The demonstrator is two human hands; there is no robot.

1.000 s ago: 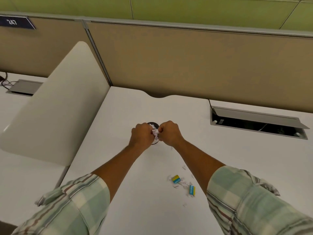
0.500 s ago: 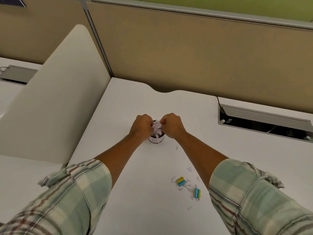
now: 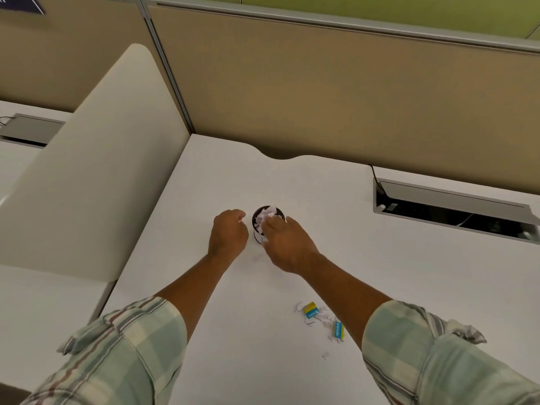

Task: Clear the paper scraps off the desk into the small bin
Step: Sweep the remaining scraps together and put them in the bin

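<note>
— Where do the leftover scraps lie from the grip?

— The torn white paper scraps with two yellow-and-blue slips [image 3: 321,320] lie on the white desk [image 3: 380,273], well behind the right hand [image 3: 287,244], toward the body — nearer that hand than the left hand [image 3: 229,233].

— And the grip?

— Right fingers spread loose over the small round dark bin [image 3: 267,219], nothing held; left curled beside it — a white fleck at its fingertips, too small to identify.

— Hidden?

— The bin's near wall, behind the right hand.
</note>
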